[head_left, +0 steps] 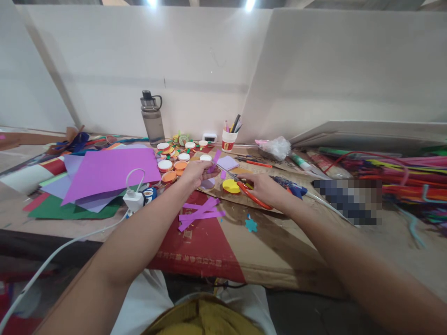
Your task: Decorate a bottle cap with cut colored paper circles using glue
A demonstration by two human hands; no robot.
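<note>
One purple strip (215,159) over the table's (370,260) middle, I note, left hand (200,172) pinched shut on it, right hand (261,186) curled round orange-handled scissors (256,197), crossed offcuts (200,213) nearer the front edge, bottle (152,123) by the back.

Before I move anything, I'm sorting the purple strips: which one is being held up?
The purple strip in the left hand, near the scissors; the other purple strips lie crossed on the red surface.
</note>
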